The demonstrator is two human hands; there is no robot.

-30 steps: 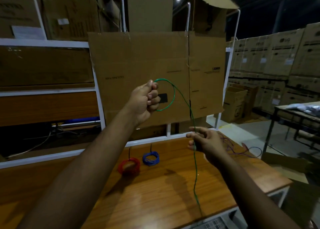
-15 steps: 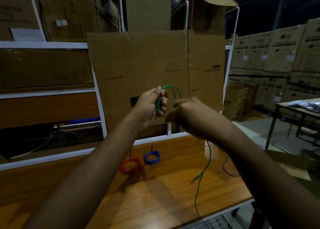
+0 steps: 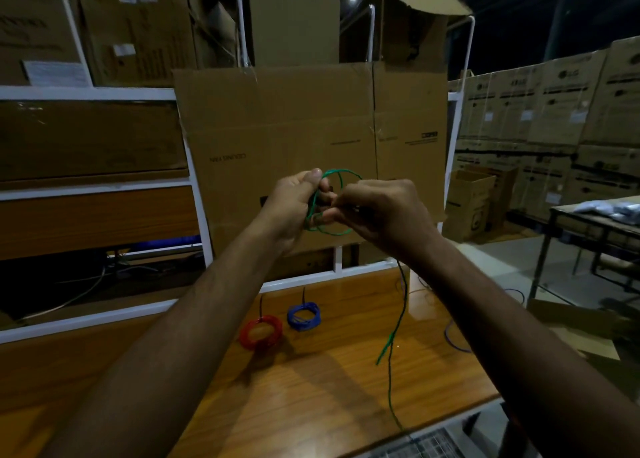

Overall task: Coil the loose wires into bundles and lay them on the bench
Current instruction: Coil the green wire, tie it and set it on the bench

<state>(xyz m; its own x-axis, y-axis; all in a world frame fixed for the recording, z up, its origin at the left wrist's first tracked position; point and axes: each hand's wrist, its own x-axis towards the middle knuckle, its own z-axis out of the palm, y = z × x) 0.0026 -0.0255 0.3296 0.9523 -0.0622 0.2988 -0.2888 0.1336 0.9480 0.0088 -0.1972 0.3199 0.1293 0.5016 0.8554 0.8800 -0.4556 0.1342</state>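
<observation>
Our left hand [image 3: 292, 204] grips the green wire [image 3: 332, 230] loops; our right hand [image 3: 377, 211] pinches the strand beside them, its tail hanging straight down toward the table [image 3: 311, 388].

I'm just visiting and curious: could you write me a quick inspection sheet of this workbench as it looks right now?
Surface: wooden bench, glossy.
Job's things: green wire, partly looped, tail hanging to the bench; red coil and blue coil lie side by side, apart.
Clutter: loose wires at the bench's right edge.
Hands: left hand grips the green loops; right hand pinches the wire beside it.
Cables: pale cable under the shelf.
Surroundings: cardboard sheet, stacked boxes.
</observation>
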